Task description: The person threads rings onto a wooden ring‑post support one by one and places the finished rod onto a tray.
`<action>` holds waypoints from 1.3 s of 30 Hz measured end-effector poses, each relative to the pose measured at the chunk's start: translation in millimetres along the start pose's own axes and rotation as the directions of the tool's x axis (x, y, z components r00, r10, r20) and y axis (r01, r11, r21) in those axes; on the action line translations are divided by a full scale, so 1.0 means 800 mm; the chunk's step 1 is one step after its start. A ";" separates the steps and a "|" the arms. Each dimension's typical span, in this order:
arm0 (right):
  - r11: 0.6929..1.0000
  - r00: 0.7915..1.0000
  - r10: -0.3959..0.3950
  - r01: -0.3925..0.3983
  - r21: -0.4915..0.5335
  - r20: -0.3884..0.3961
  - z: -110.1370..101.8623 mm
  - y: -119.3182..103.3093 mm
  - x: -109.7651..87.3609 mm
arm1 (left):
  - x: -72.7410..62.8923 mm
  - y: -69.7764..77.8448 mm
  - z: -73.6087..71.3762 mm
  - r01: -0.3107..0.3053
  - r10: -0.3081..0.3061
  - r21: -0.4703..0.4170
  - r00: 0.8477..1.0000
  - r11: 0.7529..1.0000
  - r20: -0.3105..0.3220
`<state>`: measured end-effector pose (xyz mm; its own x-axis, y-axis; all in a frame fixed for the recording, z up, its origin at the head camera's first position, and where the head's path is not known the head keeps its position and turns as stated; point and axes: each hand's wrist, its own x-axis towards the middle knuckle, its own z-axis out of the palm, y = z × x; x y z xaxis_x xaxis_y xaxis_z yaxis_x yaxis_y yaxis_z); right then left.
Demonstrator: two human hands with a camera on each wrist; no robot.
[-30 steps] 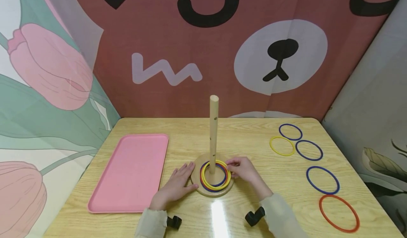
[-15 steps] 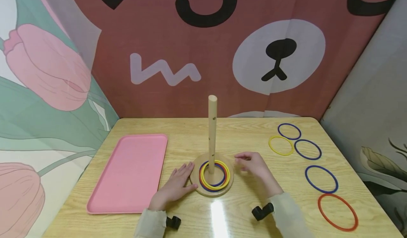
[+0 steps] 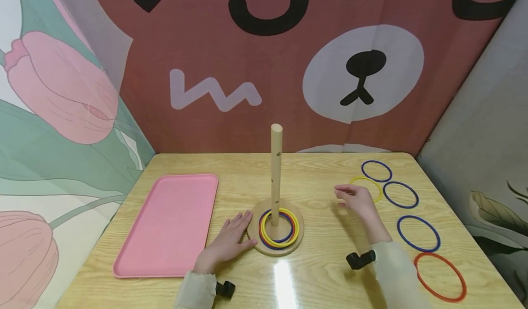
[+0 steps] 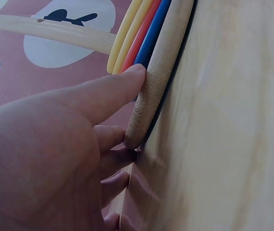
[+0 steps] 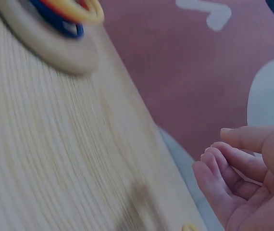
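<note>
Spotting no readable words, labels, brands or numbers from where I'm standing. Wall cloth (image 3: 206, 34) is bearing one pale zigzag (image 3: 217, 93), its bends looking faintly letter-like but spelling nothing. Wooden post (image 3: 276, 176) is showing dark flecks (image 3: 278, 154), none forming a character. Round base (image 3: 275, 234) and pink tray (image 3: 169, 226) are offering no legible lettering. Black devices by the left cuff (image 3: 225, 289) and right cuff (image 3: 360, 259) are appearing too small for reading any marking.

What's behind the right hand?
In the head view, part of a yellow ring on the table peeks out behind the right hand; the hand hides the rest.
</note>
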<state>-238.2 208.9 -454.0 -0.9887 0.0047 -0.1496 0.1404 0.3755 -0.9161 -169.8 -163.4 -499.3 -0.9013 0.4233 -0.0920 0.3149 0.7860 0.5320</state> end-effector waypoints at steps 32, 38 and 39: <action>0.883 0.987 0.040 -0.108 -0.457 -0.155 -0.093 0.061 0.061 | 0.000 0.000 0.000 0.005 -0.005 -0.004 1.000 1.000 0.007; 0.879 0.986 0.020 -0.096 -0.466 -0.166 -0.094 0.063 0.061 | 0.001 -0.002 0.000 0.003 -0.003 0.001 1.000 1.000 0.004; 0.881 0.984 0.018 -0.099 -0.463 -0.177 -0.094 0.062 0.061 | 0.001 -0.002 0.000 0.003 -0.003 0.003 1.000 1.000 0.005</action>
<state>-283.6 297.9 -479.0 -0.9796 0.1753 -0.0981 0.1980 0.7594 -0.6198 -171.0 -164.2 -500.4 -0.9009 0.4230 -0.0977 0.3130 0.7888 0.5290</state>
